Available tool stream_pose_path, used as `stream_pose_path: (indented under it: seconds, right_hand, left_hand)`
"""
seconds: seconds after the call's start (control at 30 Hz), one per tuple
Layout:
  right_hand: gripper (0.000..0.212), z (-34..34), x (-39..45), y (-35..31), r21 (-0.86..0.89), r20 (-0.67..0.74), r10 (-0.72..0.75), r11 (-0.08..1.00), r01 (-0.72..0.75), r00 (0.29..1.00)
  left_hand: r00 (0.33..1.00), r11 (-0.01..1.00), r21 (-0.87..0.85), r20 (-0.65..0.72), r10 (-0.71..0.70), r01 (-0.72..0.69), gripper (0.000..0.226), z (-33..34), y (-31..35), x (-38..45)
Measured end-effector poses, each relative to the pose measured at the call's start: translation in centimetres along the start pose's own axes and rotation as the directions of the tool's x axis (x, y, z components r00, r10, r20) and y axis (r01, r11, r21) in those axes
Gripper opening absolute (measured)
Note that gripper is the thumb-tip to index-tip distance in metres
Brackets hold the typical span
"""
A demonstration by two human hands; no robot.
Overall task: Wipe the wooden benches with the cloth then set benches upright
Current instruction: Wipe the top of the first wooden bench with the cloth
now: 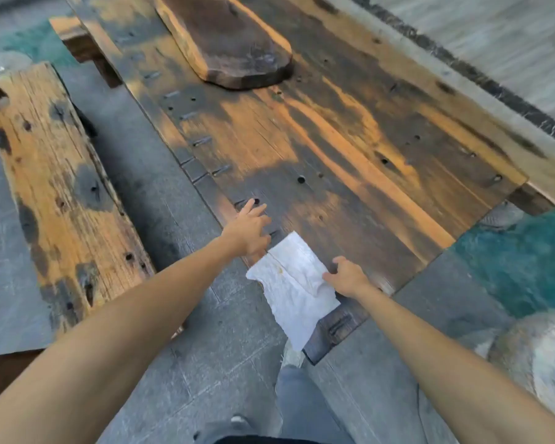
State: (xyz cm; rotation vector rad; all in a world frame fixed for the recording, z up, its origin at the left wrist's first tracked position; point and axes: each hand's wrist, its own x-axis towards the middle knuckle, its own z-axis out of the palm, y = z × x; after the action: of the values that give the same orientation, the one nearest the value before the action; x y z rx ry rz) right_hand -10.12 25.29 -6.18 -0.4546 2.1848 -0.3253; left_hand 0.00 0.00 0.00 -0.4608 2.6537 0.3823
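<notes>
Head view: big bench lies flat on floor, running 11 to 5 o'clock. Left hand flat on its near edge, fingers spread. Right hand pinches white cloth draped over near corner. Second bench at 9 o'clock.

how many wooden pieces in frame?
3: the wide bench under both hands, a smaller dark plank lying on it at top, and another plank on the paving at left. More may lie outside the frame.

The one camera sat on my head, looking steeply down and forward, close over the wooden bench and paving.
</notes>
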Motion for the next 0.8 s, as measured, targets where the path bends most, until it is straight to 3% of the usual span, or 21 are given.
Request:
stream_pose_path:
  seconds: [0.23,0.3,0.43,0.57,0.7,0.8]
  right_hand:
    - [0.074,2.5,1.7,1.5,0.107,-0.007,0.088,0.99,-0.087,0.996]
    - [0.064,2.5,2.2,1.2,0.144,-0.007,0.103,0.984,-0.101,0.995]
    - [0.021,2.8,2.2,0.5,0.179,-0.033,0.147,0.974,-0.139,0.989]
    - [0.023,3.9,1.2,0.0,0.12,-0.111,0.166,0.981,-0.153,0.98]
    - [0.019,4.5,0.8,-0.2,0.186,-0.066,0.091,0.979,-0.077,0.994]
    - [0.021,4.3,0.4,-0.1,0.229,-0.092,0.072,0.972,-0.049,0.993]
  left_hand:
    - [0.987,0.994,-0.102,0.155,0.043,-0.028,0.063,3.6,4.1,4.1]
    - [0.979,0.99,-0.137,0.2,0.045,-0.018,0.071,4.5,4.8,4.5]
    - [0.973,0.975,-0.223,0.227,0.032,0.02,0.085,5.9,5.4,5.1]
    - [0.96,0.948,-0.295,0.276,-0.038,0.123,0.091,6.4,4.7,5.6]
    - [0.951,0.931,-0.282,0.266,-0.158,0.233,0.078,7.1,3.6,5.4]
    - [0.926,0.865,-0.374,0.304,-0.226,0.334,0.043,7.8,2.8,5.5]
